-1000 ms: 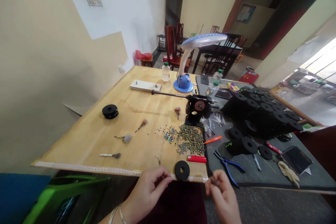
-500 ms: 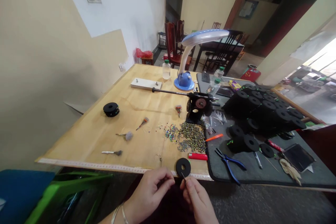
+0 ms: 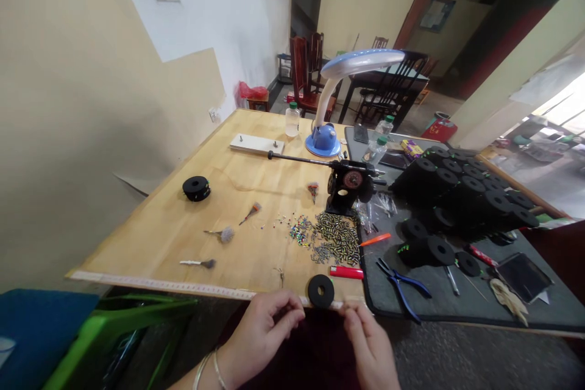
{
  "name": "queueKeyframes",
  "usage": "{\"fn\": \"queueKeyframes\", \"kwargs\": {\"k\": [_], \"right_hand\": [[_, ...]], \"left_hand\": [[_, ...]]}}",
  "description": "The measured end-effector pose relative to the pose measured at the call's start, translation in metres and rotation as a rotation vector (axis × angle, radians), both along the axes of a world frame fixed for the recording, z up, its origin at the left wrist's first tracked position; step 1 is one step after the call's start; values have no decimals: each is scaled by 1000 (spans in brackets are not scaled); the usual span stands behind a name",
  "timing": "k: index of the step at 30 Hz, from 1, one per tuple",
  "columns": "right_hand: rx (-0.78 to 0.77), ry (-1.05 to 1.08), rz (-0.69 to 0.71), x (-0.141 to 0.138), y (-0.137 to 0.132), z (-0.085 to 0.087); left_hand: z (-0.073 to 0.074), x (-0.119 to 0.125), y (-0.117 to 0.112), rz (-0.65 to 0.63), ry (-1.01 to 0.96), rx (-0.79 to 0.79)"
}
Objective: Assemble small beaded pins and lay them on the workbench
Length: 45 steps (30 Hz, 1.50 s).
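Note:
My left hand point(image 3: 272, 329) is at the table's near edge with thumb and fingertips pressed together. Whatever it pinches, perhaps a thin line, is too fine to make out. To its right, a black foam ring point(image 3: 313, 292) with a central hole lies by the edge, touched by neither hand. Beyond the ring on the right is my right hand point(image 3: 369, 341), its thumb and forefinger pinched together. What lies between those fingertips is hidden or too small to name. A red lighter-like stick point(image 3: 346, 272) lies just behind the ring, near a heap of small striped pieces point(image 3: 338, 237).
A small black winding machine point(image 3: 345, 186) with a long rod stands mid-table, behind it a blue lamp point(image 3: 323, 139). Blue-handled pliers point(image 3: 402, 286) and stacked black foam spools point(image 3: 470, 189) occupy the grey mat. Several small brushes, one a white-handled brush point(image 3: 196, 263), lie left.
My right hand has moved right, away from the foam ring. The thin dark tip seen over the ring's lower edge no longer shows there. My left hand stays nearly in place.

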State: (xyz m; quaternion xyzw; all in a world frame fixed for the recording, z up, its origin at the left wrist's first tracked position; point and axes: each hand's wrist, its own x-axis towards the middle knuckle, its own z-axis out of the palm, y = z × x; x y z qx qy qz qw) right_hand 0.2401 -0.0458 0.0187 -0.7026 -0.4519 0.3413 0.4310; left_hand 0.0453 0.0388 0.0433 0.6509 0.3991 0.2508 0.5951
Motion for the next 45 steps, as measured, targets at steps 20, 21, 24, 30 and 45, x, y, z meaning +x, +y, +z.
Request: {"fn": "queueKeyframes", "kwargs": {"k": [20, 21, 24, 30, 45], "right_hand": [[366, -658, 28, 9, 40, 23], [387, -513, 105, -8, 46, 29], [373, -159, 329, -54, 68, 41], [205, 279, 527, -97, 100, 39], [143, -524, 741, -103, 105, 10]], "left_hand": [[8, -17, 28, 493, -289, -57], [8, -17, 27, 494, -294, -78], [10, -19, 25, 494, -312, -103], [12, -32, 27, 598, -445, -159], [-10, -100, 22, 926, -335, -86]]}}
